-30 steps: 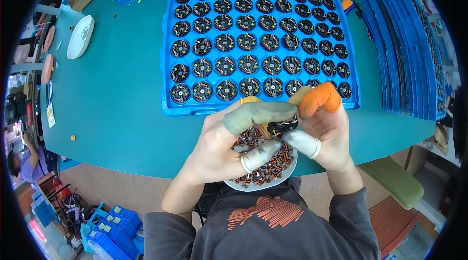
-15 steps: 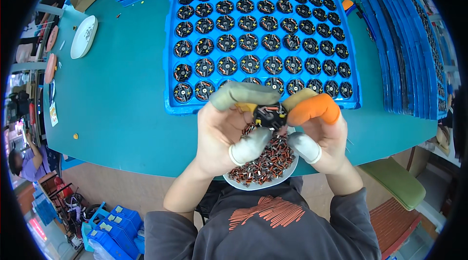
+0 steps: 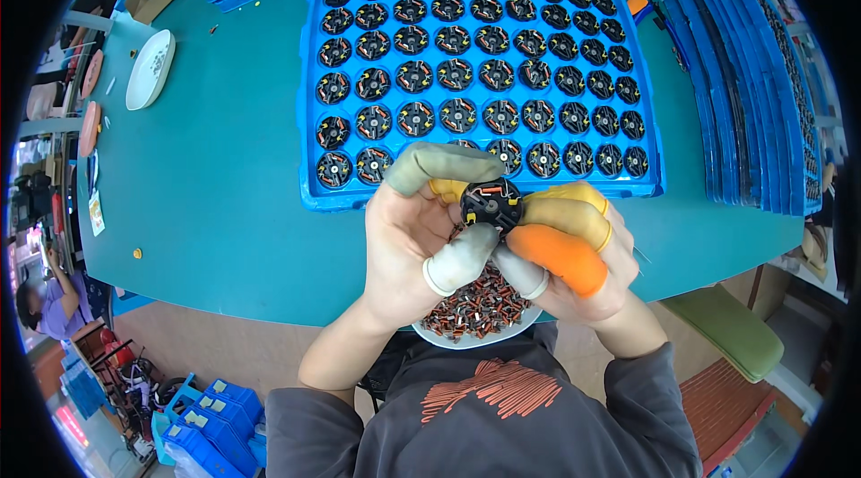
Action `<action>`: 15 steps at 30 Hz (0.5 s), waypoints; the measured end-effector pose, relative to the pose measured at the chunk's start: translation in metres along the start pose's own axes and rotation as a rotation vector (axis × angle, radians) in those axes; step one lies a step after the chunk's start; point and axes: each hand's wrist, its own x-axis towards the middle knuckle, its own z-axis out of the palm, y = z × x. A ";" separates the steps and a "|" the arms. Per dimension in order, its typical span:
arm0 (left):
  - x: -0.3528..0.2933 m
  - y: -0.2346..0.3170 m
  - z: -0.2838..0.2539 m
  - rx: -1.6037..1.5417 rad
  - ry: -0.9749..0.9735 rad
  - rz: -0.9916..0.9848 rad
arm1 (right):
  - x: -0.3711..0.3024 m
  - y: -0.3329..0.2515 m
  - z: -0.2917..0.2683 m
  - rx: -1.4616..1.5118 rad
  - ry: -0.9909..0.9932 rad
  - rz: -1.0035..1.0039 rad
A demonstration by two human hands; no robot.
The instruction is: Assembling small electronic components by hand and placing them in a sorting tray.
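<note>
Holding black disc (image 3: 491, 207) in left hand (image 3: 399, 249), pinched on left side between olive-covered finger (image 3: 439, 164) at far edge and white-capped thumb (image 3: 459, 261) at near edge. Supporting right edge with covered fingers of right hand (image 3: 578, 254). Cannot tell from this angle whether pinching disc, small part or nothing between orange-covered finger (image 3: 560, 261) and grey-capped thumb (image 3: 522, 273).

Compared with a second ago: turned from nearly edge-on to face showing. Compared with half a second ago: sharper, less tilted. Also swung orange-covered finger down from right of disc toward near edge, and drew grey-capped thumb in from slightly apart. Reading (judgement only): shifted from turning disc to finer work at near right edge.

Just below grip: white bowl (image 3: 517, 328), heaped with small red-and-silver parts (image 3: 480, 306), partly hidden by hands. Just beyond grip: blue tray (image 3: 309, 119) with rows of similar discs (image 3: 458, 115), apparently undisturbed. Far left of grip, on green bench (image 3: 224, 191): white dish (image 3: 150, 70).
</note>
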 end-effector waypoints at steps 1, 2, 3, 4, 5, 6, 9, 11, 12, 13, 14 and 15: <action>0.000 0.000 0.001 -0.020 0.011 -0.006 | 0.001 -0.001 0.000 -0.013 0.007 0.004; 0.000 0.000 0.001 -0.040 0.022 -0.011 | 0.001 -0.001 0.000 -0.025 0.013 0.008; -0.001 0.000 0.001 -0.040 0.022 -0.012 | 0.001 -0.001 0.000 -0.025 0.013 0.009; -0.001 0.000 0.001 -0.071 0.037 -0.032 | 0.002 0.000 0.001 -0.011 0.040 0.029; -0.001 0.001 0.001 -0.101 0.052 -0.052 | 0.003 0.000 0.002 0.004 0.068 0.050; -0.001 0.000 0.001 -0.101 0.051 -0.052 | 0.003 0.000 0.001 0.004 0.068 0.050; -0.001 0.000 0.001 -0.127 0.057 -0.063 | 0.005 -0.001 -0.002 -0.005 0.089 0.026; -0.002 -0.001 0.001 -0.146 0.062 -0.071 | 0.007 -0.003 -0.005 -0.002 -0.005 0.044; -0.002 -0.001 0.001 -0.146 0.062 -0.072 | 0.007 -0.004 -0.007 -0.003 -0.005 0.045; -0.002 0.000 0.002 -0.154 0.072 -0.091 | 0.006 -0.004 -0.009 -0.053 -0.030 -0.004; -0.002 0.000 0.003 -0.162 0.083 -0.110 | 0.005 -0.004 -0.011 -0.103 -0.055 -0.053; -0.002 0.000 0.003 -0.163 0.081 -0.111 | 0.005 -0.004 -0.010 -0.104 -0.055 -0.052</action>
